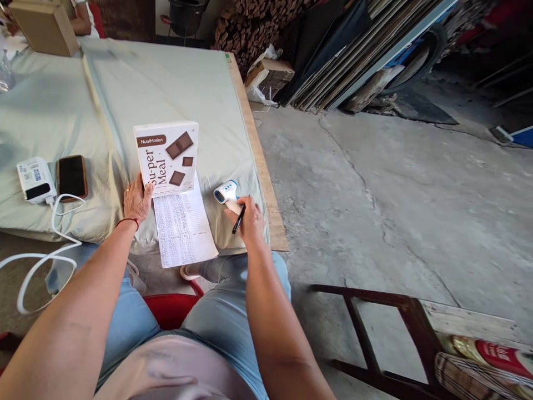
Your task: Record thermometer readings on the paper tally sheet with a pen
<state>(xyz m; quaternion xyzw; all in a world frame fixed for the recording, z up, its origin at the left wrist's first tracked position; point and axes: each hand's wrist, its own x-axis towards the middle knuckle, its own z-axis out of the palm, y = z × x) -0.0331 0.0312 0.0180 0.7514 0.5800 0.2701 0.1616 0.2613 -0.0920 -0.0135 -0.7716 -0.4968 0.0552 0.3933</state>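
Observation:
A white box labelled "Su-per Meal", with pictures of brown bars, stands tilted near the table's front edge. My left hand grips its lower left edge, thumb on the front. A handwritten sheet of paper extends out from below the box and over the table edge. To the right, my right hand is closed around the handle of a white and blue handheld infrared thermometer. A black pen is also held between those fingers. My palm hides part of the handle.
On the left lie a white power bank with a looping white cable and a dark phone. A cardboard box stands at the far left, beside another person's arm. A wooden chair is at lower right.

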